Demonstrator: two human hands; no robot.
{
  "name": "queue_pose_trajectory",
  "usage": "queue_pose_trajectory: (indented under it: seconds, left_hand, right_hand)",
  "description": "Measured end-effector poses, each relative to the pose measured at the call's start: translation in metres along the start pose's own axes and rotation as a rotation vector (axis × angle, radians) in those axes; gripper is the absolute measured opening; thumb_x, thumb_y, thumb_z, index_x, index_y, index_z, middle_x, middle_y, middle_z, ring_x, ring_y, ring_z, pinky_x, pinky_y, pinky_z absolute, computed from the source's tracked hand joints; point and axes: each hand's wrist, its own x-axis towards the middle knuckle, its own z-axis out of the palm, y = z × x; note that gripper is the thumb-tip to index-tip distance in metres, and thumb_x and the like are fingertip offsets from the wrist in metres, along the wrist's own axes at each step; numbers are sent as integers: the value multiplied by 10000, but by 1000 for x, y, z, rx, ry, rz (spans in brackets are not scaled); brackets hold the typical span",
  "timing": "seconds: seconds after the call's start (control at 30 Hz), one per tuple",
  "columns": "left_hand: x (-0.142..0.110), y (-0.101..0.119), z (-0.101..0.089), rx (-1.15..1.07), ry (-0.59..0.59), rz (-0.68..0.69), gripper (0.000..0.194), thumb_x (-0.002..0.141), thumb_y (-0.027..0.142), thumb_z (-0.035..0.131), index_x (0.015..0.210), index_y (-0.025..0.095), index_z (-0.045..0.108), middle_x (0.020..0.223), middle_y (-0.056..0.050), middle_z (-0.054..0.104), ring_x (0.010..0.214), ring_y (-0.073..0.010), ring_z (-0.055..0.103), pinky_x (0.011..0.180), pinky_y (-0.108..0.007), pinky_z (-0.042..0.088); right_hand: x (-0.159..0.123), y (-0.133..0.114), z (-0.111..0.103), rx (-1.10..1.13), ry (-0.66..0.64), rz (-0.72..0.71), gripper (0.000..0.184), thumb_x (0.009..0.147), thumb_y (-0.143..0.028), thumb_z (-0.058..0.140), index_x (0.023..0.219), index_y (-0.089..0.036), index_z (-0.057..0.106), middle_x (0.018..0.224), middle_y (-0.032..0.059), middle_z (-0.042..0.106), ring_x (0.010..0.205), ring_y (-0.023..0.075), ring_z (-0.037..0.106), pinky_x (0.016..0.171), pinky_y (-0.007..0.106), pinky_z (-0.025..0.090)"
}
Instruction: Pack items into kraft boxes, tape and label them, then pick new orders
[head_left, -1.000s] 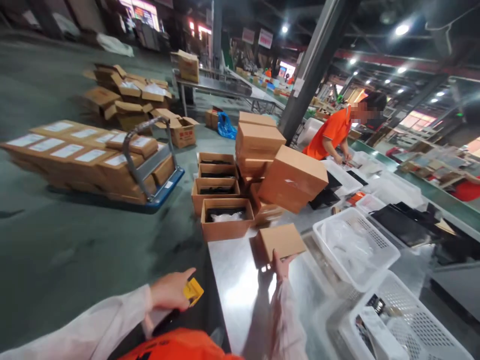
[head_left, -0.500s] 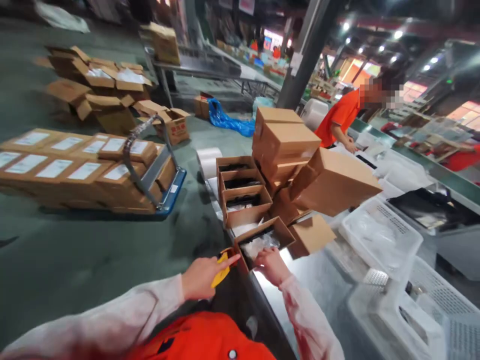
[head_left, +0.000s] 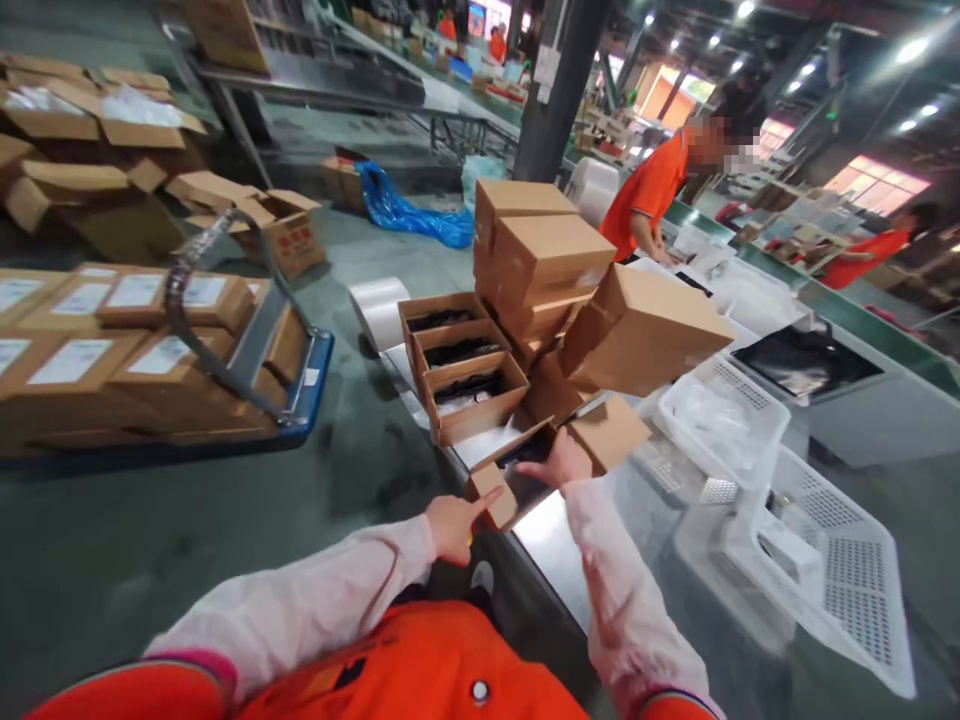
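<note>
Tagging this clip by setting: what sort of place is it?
Probably a packing area in a warehouse or factory: open cartons stand on a metal table, labelled boxes fill a blue platform cart, and a green conveyor belt runs behind.

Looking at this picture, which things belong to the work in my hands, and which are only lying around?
Likely in the work:
- open front box, at your left hand and right hand
- three open boxes behind it

Seemingly just lying about:
- blue plastic sheet
- opened carton on the floor
</note>
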Motion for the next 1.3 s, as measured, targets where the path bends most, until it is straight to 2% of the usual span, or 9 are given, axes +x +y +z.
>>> queue_pose_trajectory:
  seconds: [0.23, 0.33, 0.47, 0.63, 0.7, 0.83, 1.0, 1.13, 1.3]
  left_hand:
    - [-33, -14, -16, -30, 76, -62, 905, 555, 304, 634, 1420, 232, 379, 1035, -143, 705, 940, -346, 669, 773, -408, 532]
    - [-42, -17, -39, -92, 161, -268, 962, 596, 311, 592, 1472, 128, 241, 1021, -166, 704, 939, -330, 668, 758, -377, 526]
    - [-27, -5, -45, 46, 134, -169, 1082, 591, 220, 600, 1507, 124, 32, 963, -157, 715, 906, -323, 673, 737, -375, 519]
    - [-15, 7, -3, 190, -26, 0, 1105, 566, 159, 633, 1509, 163, 58, 919, -155, 716, 857, -330, 680, 711, -383, 528]
    - [-16, 5, 8, 178, -89, 23, 1121, 549, 203, 649, 1507, 147, 71, 942, -163, 718, 872, -345, 678, 723, -399, 532]
    - [-17, 0, 3, 118, -123, 95, 1101, 547, 336, 649, 1499, 130, 137, 1051, -173, 700, 933, -352, 667, 765, -406, 532]
    - [-31, -13, -44, 252, -167, 70, 974, 559, 291, 619, 1473, 219, 291, 1080, -155, 697, 967, -359, 658, 794, -425, 516]
    - [-54, -12, -107, 396, -134, -6, 731, 591, 254, 552, 1322, 220, 549, 1060, -139, 706, 978, -343, 654, 816, -411, 499]
    - [-43, 42, -175, 411, -19, 125, 587, 648, 249, 511, 1222, 295, 620, 1032, -58, 710, 915, -272, 661, 782, -339, 484]
  right_hand:
    - [-36, -36, 46, -352, -269, 104, 1259, 609, -800, 583, 1399, 131, 276, 1430, 394, 233, 1339, 476, 277, 1087, 565, 253]
    - [-29, -37, 44, -345, -284, 104, 1248, 604, -772, 622, 1396, 132, 285, 1425, 397, 233, 1342, 481, 268, 1090, 578, 238]
    - [-20, -35, 33, -299, -254, 112, 1219, 611, -730, 655, 1378, 149, 300, 1399, 427, 244, 1295, 494, 342, 1027, 604, 307]
    - [-65, -5, 12, -113, -261, -65, 543, 826, -492, 575, 1150, -62, 650, 1259, 261, 560, 1123, 346, 574, 897, 418, 483]
    - [-91, 2, 15, -22, -193, -240, 564, 842, -506, 536, 1227, -100, 604, 1328, 209, 527, 1255, 325, 470, 1035, 438, 383]
    - [-98, -10, 45, 55, -25, -553, 1072, 686, -721, 566, 1453, -32, 276, 1520, 240, 195, 1423, 373, 100, 1128, 602, 1]
    - [-59, -29, 76, 51, -37, -462, 978, 736, -646, 539, 1459, -46, 268, 1529, 231, 180, 1427, 363, 74, 1130, 575, 11]
    - [-74, -25, 86, 131, 24, -242, 843, 796, -520, 518, 1456, -51, 282, 1459, 250, 338, 1390, 389, 199, 1115, 609, 8]
    - [-104, -15, 93, 271, 92, -140, 814, 847, -582, 455, 1450, -57, 301, 1510, 253, 217, 1417, 389, 107, 1112, 628, -21]
